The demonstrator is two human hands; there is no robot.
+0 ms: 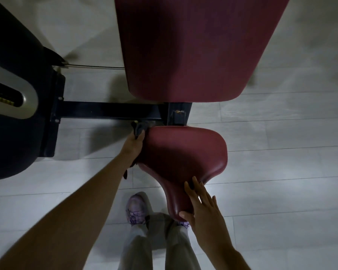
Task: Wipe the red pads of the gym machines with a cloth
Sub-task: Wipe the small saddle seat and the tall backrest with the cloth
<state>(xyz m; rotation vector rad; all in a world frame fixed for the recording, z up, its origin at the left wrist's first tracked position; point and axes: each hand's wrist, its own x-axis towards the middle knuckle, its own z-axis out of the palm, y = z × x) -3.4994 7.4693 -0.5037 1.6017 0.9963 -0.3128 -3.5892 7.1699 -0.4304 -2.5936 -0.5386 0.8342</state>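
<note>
In the centre of the frame sits the dark red, saddle-shaped vinyl seat pad (183, 156), its narrow nose pointing toward the bottom edge. Above it, filling the upper middle, is the larger dark red padded backrest (193, 45). The left hand (134, 145) lies against the seat pad's upper left edge, fingers curled around a dark crumpled cloth (138, 129), which it presses to the side of the pad; a loose end of the cloth hangs below the wrist. The right hand (201, 207), lower right of centre, rests on the nose of the seat with fingers straight and slightly spread, the thumb touching the tip; it holds nothing. A black steel frame bar (109, 112) runs left to the dark weight-stack housing (12, 94) at the left edge. Below are a purple shoe (135, 207) and grey trousers (141, 246) on the pale plank floor (281, 133).
</note>
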